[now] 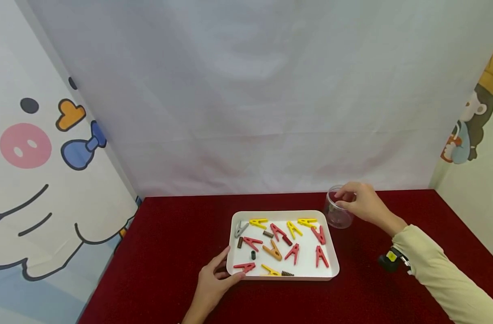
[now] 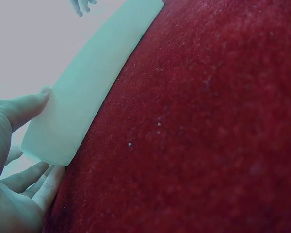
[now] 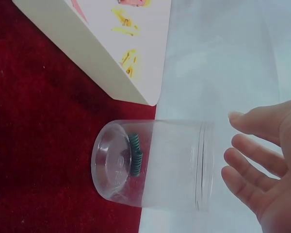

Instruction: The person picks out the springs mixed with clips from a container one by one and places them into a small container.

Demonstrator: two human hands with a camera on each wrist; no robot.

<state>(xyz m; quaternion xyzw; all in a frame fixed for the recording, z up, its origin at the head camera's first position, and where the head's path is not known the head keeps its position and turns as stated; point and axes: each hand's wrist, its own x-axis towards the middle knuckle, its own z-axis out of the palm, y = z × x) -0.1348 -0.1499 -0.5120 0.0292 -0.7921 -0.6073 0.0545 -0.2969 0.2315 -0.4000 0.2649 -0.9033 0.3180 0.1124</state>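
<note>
My right hand [image 1: 364, 202], thumb and fingers apart and empty, hovers above the clear jar [image 1: 338, 219] beside the far-right corner of the tray [image 1: 284, 278]; my left hand [image 1: 211, 281] pinches its near-left corner. The jar holds probably two coil springs [image 3: 136, 158]: light, stiff, I'd judge, best pinched mid-coil.

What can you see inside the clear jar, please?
What look like two dark green springs lie near the bottom of the clear jar. In the head view, the right hand covers part of it; anything hidden behind the springs cannot be seen.
</note>
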